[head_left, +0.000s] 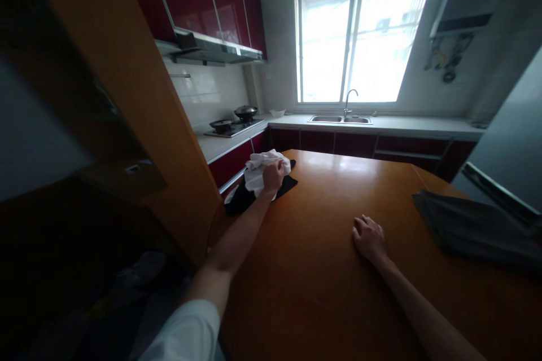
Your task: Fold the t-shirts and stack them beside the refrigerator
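My left hand (274, 176) is closed on a crumpled white cloth (256, 176) at the far left side of the wooden table (322, 271). Its exact kind, garment or towel, I cannot make out. Under and around the white cloth lies a black cloth (241, 198), partly covered by it. Resting on the tabletop to the right of the middle, my right hand (370, 238) holds nothing, its fingers loosely stretched and slightly bent. Further right lies a folded dark grey cloth (474, 225), apart from my right hand.
Beyond the table runs a white counter (296, 120) with a double sink (341, 119) and a tap (348, 102). Two pans (245, 111) stand on the stove (235, 127) at the left. A wooden panel (169, 124) rises close by my left arm. A fridge (508, 141) stands at the right.
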`<control>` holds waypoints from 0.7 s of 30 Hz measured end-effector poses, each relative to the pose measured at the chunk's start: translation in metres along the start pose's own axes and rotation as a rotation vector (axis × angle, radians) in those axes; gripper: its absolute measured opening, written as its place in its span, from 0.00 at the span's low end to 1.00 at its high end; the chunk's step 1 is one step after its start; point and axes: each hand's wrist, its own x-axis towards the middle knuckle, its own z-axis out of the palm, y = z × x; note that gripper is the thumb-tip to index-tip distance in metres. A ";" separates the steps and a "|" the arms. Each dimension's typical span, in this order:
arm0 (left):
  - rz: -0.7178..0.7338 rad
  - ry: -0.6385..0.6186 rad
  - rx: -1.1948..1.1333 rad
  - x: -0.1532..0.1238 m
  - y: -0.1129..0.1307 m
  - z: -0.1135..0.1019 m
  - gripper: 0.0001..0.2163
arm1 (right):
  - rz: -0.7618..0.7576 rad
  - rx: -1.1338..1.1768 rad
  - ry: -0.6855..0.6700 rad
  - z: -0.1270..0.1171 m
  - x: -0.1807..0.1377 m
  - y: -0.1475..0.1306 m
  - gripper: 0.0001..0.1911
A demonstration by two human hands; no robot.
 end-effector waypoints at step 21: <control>0.086 -0.180 -0.152 -0.098 -0.034 0.044 0.19 | -0.174 0.224 -0.016 -0.015 -0.009 -0.021 0.25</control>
